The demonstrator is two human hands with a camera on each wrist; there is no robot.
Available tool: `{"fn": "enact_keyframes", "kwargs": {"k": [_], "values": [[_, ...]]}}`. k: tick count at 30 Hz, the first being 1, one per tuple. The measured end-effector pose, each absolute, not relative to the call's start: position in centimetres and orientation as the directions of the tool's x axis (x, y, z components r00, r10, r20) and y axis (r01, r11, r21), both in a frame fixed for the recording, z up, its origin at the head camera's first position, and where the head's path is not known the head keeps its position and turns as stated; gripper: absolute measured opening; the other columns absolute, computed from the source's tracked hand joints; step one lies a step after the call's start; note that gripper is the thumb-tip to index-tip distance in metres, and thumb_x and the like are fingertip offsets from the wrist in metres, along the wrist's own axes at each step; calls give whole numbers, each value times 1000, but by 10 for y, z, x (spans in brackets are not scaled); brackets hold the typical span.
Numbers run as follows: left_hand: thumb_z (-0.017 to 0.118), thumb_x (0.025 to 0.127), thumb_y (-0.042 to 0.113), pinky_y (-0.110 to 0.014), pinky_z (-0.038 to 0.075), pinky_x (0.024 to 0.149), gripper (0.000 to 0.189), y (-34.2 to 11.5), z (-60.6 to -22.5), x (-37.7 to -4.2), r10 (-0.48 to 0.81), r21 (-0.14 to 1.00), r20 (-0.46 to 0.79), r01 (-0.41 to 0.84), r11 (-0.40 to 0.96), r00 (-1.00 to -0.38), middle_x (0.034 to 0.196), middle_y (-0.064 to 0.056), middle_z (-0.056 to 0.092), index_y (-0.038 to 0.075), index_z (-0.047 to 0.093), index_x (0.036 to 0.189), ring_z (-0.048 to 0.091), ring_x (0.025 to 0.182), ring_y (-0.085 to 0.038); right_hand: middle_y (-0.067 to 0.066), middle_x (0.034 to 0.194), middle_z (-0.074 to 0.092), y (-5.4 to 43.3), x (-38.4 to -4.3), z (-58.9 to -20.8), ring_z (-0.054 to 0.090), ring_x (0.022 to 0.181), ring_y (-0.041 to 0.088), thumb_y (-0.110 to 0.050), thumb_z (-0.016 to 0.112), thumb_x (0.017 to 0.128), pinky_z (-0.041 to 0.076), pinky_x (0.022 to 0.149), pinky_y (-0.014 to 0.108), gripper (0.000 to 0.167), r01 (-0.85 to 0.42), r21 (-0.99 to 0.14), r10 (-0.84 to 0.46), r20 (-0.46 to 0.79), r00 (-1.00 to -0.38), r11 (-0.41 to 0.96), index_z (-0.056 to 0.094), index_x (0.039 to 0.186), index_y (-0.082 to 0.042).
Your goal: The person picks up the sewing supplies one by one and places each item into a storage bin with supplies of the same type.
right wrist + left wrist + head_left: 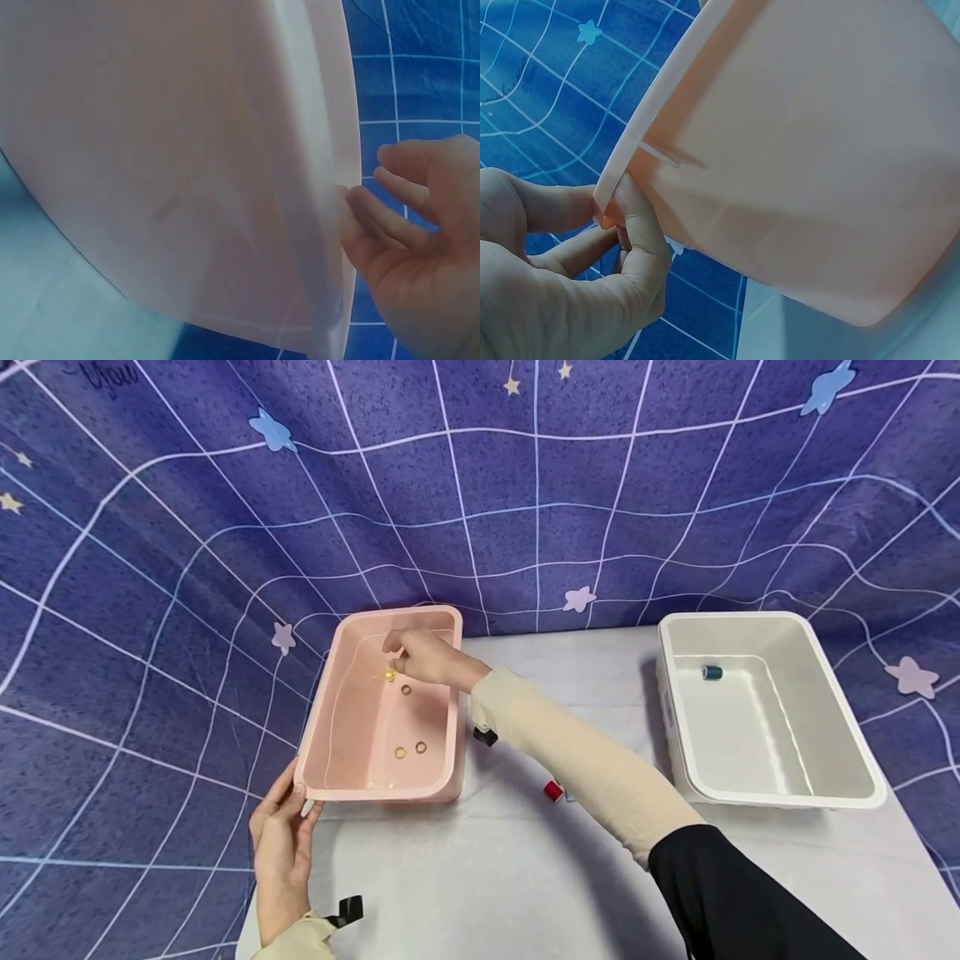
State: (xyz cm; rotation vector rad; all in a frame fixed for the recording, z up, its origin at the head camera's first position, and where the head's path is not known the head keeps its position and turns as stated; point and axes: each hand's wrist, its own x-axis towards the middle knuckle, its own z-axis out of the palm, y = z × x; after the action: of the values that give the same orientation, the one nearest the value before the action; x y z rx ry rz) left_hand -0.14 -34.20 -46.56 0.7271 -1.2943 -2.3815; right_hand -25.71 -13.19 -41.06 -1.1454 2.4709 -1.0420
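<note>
My left hand (pixel 283 839) grips the near left corner of a pink plastic bin (pixel 455 727), its thumb and fingers pinching the rim in the left wrist view. Over the far part of that bin hangs my right hand (pixel 426 657), fingers loosely bent and apart. The right wrist view shows nothing between those fingers (pixel 397 225). Just below them in the head view is a small shiny yellow piece (pixel 390 676). Several small tan ring-shaped pieces lie on the bin's floor, one ring (pixel 406 690) close to the yellow piece and another ring (pixel 401 752) nearer me.
A white bin (pixel 772 797) stands on the right with a teal thread spool (pixel 712 672) inside. On the white tabletop (pixel 420 885), a red spool (pixel 553 790) lies beside my right sleeve, which partly hides a pale blue piece (pixel 570 795). A blue gridded cloth (pixel 495 485) hangs behind.
</note>
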Motion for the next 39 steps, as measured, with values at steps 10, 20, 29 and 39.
{"fn": "enact_keyframes", "kwargs": {"k": [10, 20, 29, 39], "values": [[56, 101, -9, -26, 63, 74, 49, -340, -464, -3, -517, 836, -297, 43, -547, -803, 124, -5, 73, 1, 55, 149, 73, 99, -15, 12, 127, 72, -124, -248, -411, 67, 121, 24, -8, 63, 102, 53, 104, 30, 29, -601, -686, -756, 114, -644, 409, 68, 128, 0], [56, 101, -9, -27, 63, 74, 48, -340, -464, -3, -508, 830, -297, 44, -556, -809, 123, -4, 74, 1, 56, 148, 73, 99, -14, 12, 125, 72, -113, -238, -413, 71, 115, 22, -7, 63, 101, 56, 101, 29, 26, -616, -696, -751, 167, -638, 368, 69, 126, 1], [56, 102, -7, -25, 63, 74, 48, -342, -465, 0, -521, 840, -307, 31, -541, -797, 122, -3, 74, 3, 56, 149, 73, 96, -13, 14, 127, 72, -95, -221, -413, 72, 110, 24, -2, 65, 98, 58, 94, 24, 28, -568, -771, -719, 218, -660, 287, 68, 126, 2], [55, 102, -8, -24, 63, 74, 49, -341, -464, 0, -503, 857, -259, 44, -513, -824, 122, -3, 73, 1, 54, 150, 73, 98, -12, 13, 125, 71, -67, -202, -406, 71, 111, 25, -5, 67, 99, 59, 96, 29, 26, -577, -779, -704, 266, -659, 245, 68, 124, 1]]}}
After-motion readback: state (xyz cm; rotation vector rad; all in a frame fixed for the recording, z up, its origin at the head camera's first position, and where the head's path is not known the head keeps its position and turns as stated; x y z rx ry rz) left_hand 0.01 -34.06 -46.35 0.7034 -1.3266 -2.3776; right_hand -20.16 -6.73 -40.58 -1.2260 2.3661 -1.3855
